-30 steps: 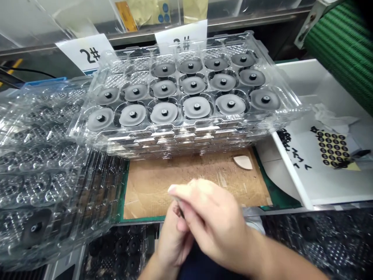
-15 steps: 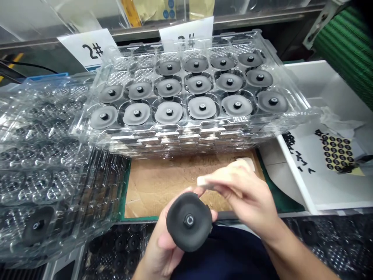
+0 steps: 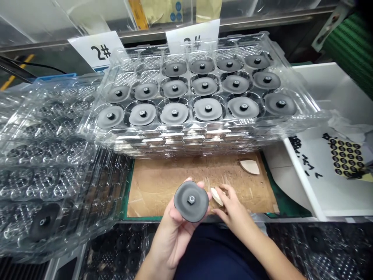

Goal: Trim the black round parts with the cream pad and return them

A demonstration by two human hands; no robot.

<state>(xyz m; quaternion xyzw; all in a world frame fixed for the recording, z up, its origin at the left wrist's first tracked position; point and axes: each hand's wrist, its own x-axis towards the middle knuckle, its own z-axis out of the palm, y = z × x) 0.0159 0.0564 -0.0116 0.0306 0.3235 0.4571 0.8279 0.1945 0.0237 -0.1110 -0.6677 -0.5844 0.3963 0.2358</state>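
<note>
My left hand (image 3: 182,233) holds a black rounded disc (image 3: 191,212) up towards me. The disc is dished like a suction cup, with a small hexagonal stub at its middle. My right hand (image 3: 233,208) is just to the right of it, low over the brown cardboard (image 3: 175,167), its fingers and thumb bent around a small cream-coloured pad (image 3: 217,196). Part of that pad is hidden by the fingers. A second cream pad (image 3: 250,167) with a curved edge lies farther back on the cardboard.
Behind stands a stack of clear plastic trays (image 3: 186,134), the top one bearing many similar discs. More clear trays (image 3: 52,151) are piled at left. On the right, a white bin (image 3: 317,190) contains a sticker sheet (image 3: 346,155) and small black scraps. Paper signs (image 3: 97,50) hang behind.
My right hand has moved down to the cardboard, beside the disc. My left hand has shifted the disc slightly up and away from me. The view has shifted slightly.
</note>
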